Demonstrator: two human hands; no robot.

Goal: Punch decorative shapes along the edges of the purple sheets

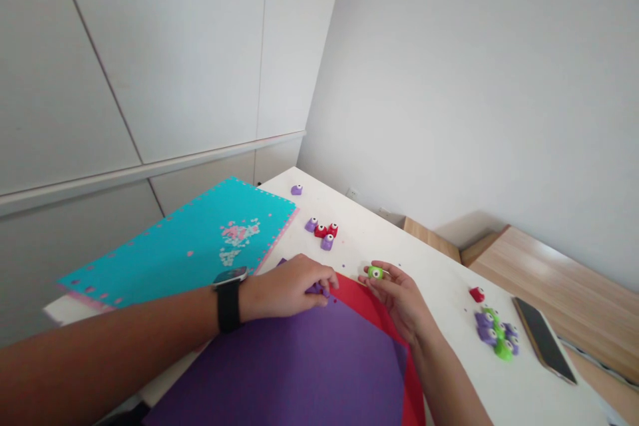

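Note:
My right hand point(399, 296) holds a small green craft punch point(375, 273) between thumb and fingers, above the edge of a red sheet point(357, 289). My left hand point(294, 285), with a dark watch on the wrist, is closed over a small purple craft punch point(317, 289), mostly hidden under the fingers. That hand rests at the far edge of a large purple sheet point(319, 359), which overlaps the red one. Tiny dark punched bits lie near the fingertips.
To the left, a turquoise sheet point(184, 239) with punched edges bears pink and white confetti point(239, 233). Several purple and red punches point(321, 231) stand at the back of the white table. At right are a red punch point(477, 294), a purple-green cluster point(498, 333) and a phone point(544, 339).

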